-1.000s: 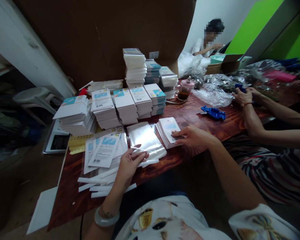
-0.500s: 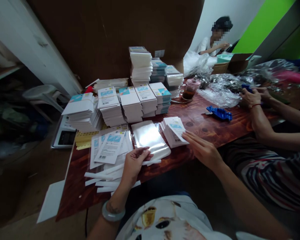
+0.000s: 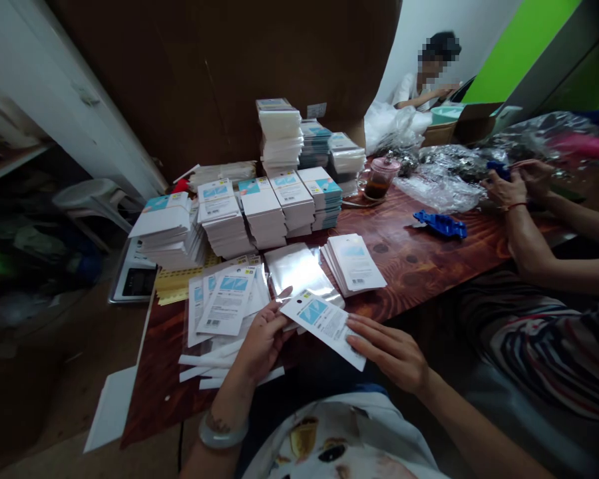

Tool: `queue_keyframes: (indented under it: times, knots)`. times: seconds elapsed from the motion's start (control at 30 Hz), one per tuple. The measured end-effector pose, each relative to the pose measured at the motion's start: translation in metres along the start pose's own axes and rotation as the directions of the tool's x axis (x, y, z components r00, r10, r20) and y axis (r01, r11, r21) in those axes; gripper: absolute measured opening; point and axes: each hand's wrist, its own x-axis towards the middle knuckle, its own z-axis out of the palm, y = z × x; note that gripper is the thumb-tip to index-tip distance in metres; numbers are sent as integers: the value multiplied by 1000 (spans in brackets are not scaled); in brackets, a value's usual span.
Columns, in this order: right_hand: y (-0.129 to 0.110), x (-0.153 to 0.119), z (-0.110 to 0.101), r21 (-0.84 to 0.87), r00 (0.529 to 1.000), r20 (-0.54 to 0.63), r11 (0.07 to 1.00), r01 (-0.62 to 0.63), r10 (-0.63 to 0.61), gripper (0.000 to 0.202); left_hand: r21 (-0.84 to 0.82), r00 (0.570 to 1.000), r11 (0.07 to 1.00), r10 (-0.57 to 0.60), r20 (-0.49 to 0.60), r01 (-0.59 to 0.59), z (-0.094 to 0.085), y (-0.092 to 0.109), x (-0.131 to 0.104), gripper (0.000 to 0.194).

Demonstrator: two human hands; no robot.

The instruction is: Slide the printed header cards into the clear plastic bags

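My right hand (image 3: 392, 349) grips a white printed card (image 3: 322, 326) with a blue picture and a hole at its top, tilted over the table's front edge. My left hand (image 3: 264, 339) is closed at the card's upper left end, pinching the edge of a clear plastic bag (image 3: 283, 297); most of this bag is hard to make out. Just behind lies a stack of shiny clear bags (image 3: 297, 269). To its right stands a stack of similar cards (image 3: 357, 263). At the left, bagged cards (image 3: 224, 303) lie overlapping, with white paper strips (image 3: 212, 362) in front.
Tall stacks of cards (image 3: 264, 209) line the back of the wooden table (image 3: 154, 399). Near a lidded cup of brown drink (image 3: 377, 183) lies a blue plastic part (image 3: 442, 225). A co-worker's hands (image 3: 512, 189) hold another blue part at the right. A scale (image 3: 134, 276) sits left.
My right hand has taken a card from the stack and brought it left and nearer, up to my left hand. My left hand has lifted slightly off the bag stack.
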Motion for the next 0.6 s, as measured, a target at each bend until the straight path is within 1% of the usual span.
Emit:
queue_keyframes:
  times: [0.07, 0.17, 0.27, 0.33, 0.37, 0.43, 0.5, 0.53, 0.6]
  knots:
    - [-4, 1, 2, -69, 998, 51, 997, -29, 33, 48, 1, 999, 1000, 19, 51, -19, 1, 3, -1, 64]
    - [-15, 7, 3, -153, 994, 62, 985, -80, 90, 48, 1, 996, 998, 55, 69, -56, 6, 9, -3, 68]
    - [-25, 21, 4, -214, 987, 81, 970, -116, 136, 50, 27, 989, 994, 105, 108, -108, 18, 11, -8, 58]
    - [-26, 34, 4, -228, 978, 110, 963, -146, 175, 53, 63, 978, 992, 100, 184, -113, 27, 8, -14, 50]
    - [-25, 41, 4, -216, 974, 125, 963, -160, 190, 54, 92, 970, 991, 69, 231, -93, 30, 6, -17, 48]
    - [-18, 56, 6, -139, 963, 155, 970, -199, 220, 56, 169, 955, 985, -19, 296, -33, 33, 2, -25, 49]
    - [-10, 70, 7, 11, 944, 215, 966, -258, 250, 55, 242, 950, 970, -73, 303, -3, 29, 1, -31, 49]
    - [-6, 76, 8, 105, 928, 265, 949, -299, 263, 52, 268, 953, 963, -79, 293, -2, 25, 2, -34, 47]
    - [-1, 85, 11, 292, 889, 378, 878, -379, 258, 45, 307, 956, 952, -80, 282, -10, 14, 6, -40, 44]
